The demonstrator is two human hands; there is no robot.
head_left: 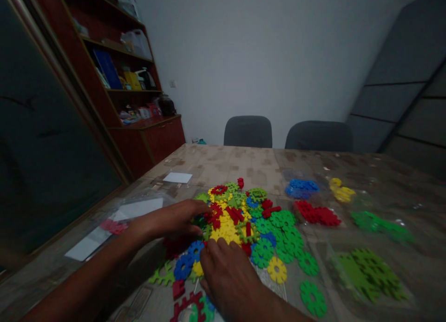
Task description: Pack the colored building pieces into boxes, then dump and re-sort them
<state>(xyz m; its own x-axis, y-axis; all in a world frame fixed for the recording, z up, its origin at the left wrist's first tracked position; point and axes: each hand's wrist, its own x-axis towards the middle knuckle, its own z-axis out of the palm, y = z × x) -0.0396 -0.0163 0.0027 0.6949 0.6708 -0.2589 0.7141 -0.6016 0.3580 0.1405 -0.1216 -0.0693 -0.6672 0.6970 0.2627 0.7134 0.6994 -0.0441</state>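
Two bare hands rest in a mixed pile of plastic gear-shaped pieces (pixel 226 220) on a table (pixel 223 164).

The pile sits at 12 o'clock from the person. The left hand (pixel 167 220) lies spread at its 9 o'clock edge, fingertips pushed low among the pieces. The right hand (pixel 226 280) curls down at 6 o'clock, just beside a blue piece (pixel 183 267). The fingers hide whether either hand grips anything. Groups of one colour lie apart from the mix, which keeps them distinct: blue pieces (pixel 301 188) and yellow pieces (pixel 342 192) at 2 o'clock, red pieces (pixel 317 215) at 3, green pieces (pixel 369 275) at 4. A white card (pixel 177 177) lies at 10 o'clock.
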